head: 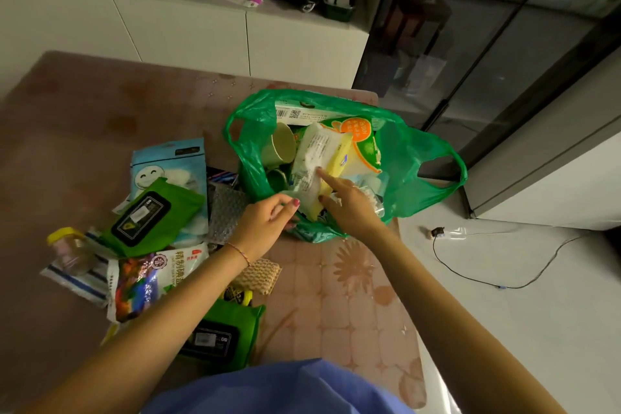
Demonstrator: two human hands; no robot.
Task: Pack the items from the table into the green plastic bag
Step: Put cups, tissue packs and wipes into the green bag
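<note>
The green plastic bag point(416, 158) stands open at the table's far right corner, holding a pale cup point(282, 144), a white box point(299, 112), an orange-green packet point(364, 141) and a white-yellow packet point(319, 158). My left hand point(265, 225) pinches the bag's near rim. My right hand point(349, 203) rests over the bag's mouth, index finger pressing the white-yellow packet. On the table to the left lie two green wipe packs point(151, 215) point(221, 333), a salt bag point(151, 276), a blue smiley pouch point(168, 165) and a yellow-lidded jar point(69, 245).
The pink patterned table point(336, 296) ends just right of the bag. A bubble-wrap piece point(225, 212) and honeycomb paper point(262, 276) lie near my left wrist. Beyond are a white cabinet point(201, 37) and a floor cable point(487, 276).
</note>
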